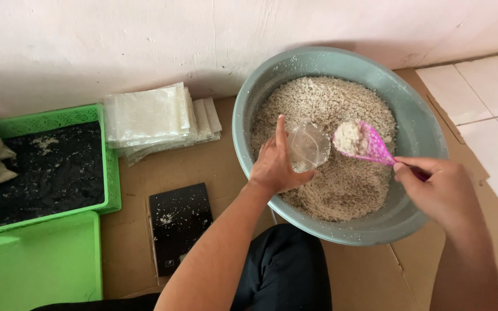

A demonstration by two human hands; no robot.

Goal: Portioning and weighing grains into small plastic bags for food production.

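i am holding a small clear plastic bag (308, 147) open with my left hand (273, 167), fingers closed around its rim, thumb pointing up along the side, keeping the mouth turned toward the scoop. my right hand (442, 193) is wrapped around the handle of a pink scoop (370, 144), which is carrying a heap of pale crumbly grain just beside the bag's mouth, not yet over it. both are hanging above the big grey-green basin (416, 124), which is holding a wide mound of the same grain (341, 190).

what could go wrong, as i am judging it: the bag's mouth is looking narrow beside the loaded scoop, so if i am tipping before the lip is sitting over the opening, grain will be sliding past the rim. most of it would be falling back into the basin, since both hands are working above it. the film is thin and limp too; if my left fingers are slackening, the mouth could be folding shut or the bag slipping as weight comes in.

on the cardboard to my left are lying a stack of empty clear bags (151, 118), a flat black scale (178, 224) dusted with grain, and a green crate (47, 167).
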